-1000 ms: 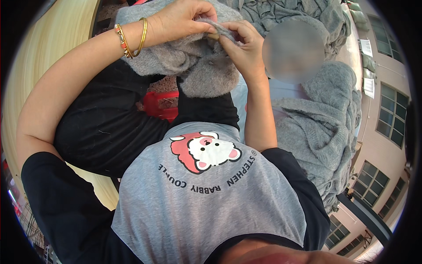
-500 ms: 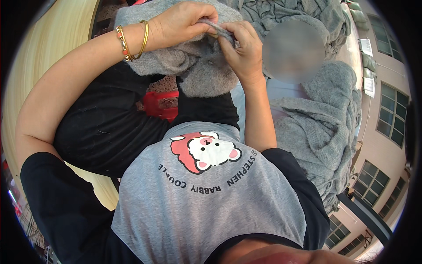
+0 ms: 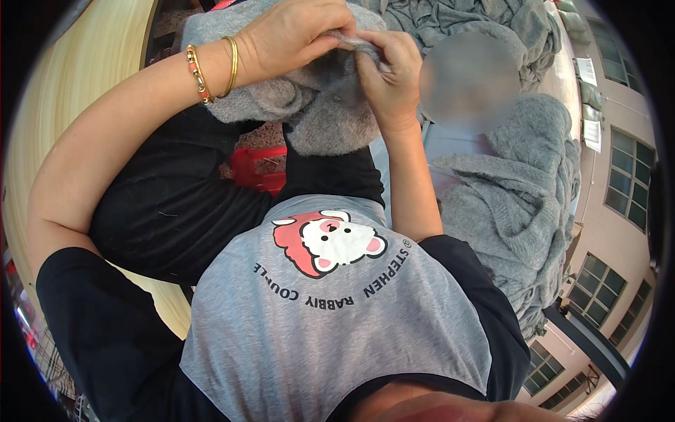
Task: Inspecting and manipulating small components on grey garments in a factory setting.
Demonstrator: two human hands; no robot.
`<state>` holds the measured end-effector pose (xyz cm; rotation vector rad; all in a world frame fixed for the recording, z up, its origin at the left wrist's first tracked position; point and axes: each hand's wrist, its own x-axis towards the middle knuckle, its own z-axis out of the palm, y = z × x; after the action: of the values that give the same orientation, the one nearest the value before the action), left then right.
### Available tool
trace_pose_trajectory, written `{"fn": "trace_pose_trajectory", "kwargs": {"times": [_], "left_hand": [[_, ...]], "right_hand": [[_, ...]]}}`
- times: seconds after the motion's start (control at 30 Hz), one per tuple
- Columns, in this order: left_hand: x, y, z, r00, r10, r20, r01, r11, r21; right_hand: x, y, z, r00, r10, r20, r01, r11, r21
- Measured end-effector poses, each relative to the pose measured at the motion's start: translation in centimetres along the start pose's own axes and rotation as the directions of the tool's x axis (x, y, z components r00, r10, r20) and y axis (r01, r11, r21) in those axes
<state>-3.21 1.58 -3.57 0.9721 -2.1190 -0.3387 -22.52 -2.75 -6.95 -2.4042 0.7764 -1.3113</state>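
Observation:
A fuzzy grey knitted garment (image 3: 337, 125) hangs over my lap, bunched and folded, at the top of the head view. My left hand (image 3: 301, 34), with gold bangles at its wrist, pinches a raised edge of the knit between thumb and fingers. Close to its right, my right hand (image 3: 394, 76) is closed on the same edge, thumb toward me. A short narrow strip of the fabric runs between the two sets of fingertips. Some fingertips are hidden behind the hands and folds, and I see no tool in either hand.
Heaped grey knitwear (image 3: 492, 239) lies to my right, and more grey knitwear (image 3: 450, 15) is at the far side. On my left is a pale wooden table (image 3: 77, 91). Part of a red stool (image 3: 256, 169) shows below the garment. A blurred round patch covers something beside my right hand.
Both hands have shifted slightly while staying on the knit edge. My left fingertips have drawn up a little, and the strip between the hands looks flatter. The rest of the garment hangs nearly the same.

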Motion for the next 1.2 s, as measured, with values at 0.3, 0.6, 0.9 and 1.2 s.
{"fn": "trace_pose_trajectory", "kwargs": {"times": [0.3, 0.6, 0.9, 1.2], "left_hand": [[0.6, 1.2, -0.2, 0.956, -0.292, 0.012, 0.287, 0.934, -0.213], [0.1, -0.8, 0.5, 0.991, 0.051, -0.122, -0.08, 0.968, -0.239], [-0.1, -1.0, 0.7, 0.989, 0.104, -0.108, -0.118, 0.985, -0.13], [-0.1, -2.2, 2.0, 0.984, 0.123, -0.13, -0.138, 0.984, -0.115]], "right_hand": [[0.1, 0.4, -0.7, 0.997, -0.061, -0.057, 0.064, 0.996, 0.059], [-0.1, 0.7, -1.4, 0.982, 0.107, 0.156, -0.144, 0.957, 0.25], [-0.3, 1.0, -1.3, 0.848, 0.386, 0.363, -0.523, 0.717, 0.461], [-0.4, 0.3, -1.3, 0.809, 0.399, 0.432, -0.586, 0.604, 0.541]]}}
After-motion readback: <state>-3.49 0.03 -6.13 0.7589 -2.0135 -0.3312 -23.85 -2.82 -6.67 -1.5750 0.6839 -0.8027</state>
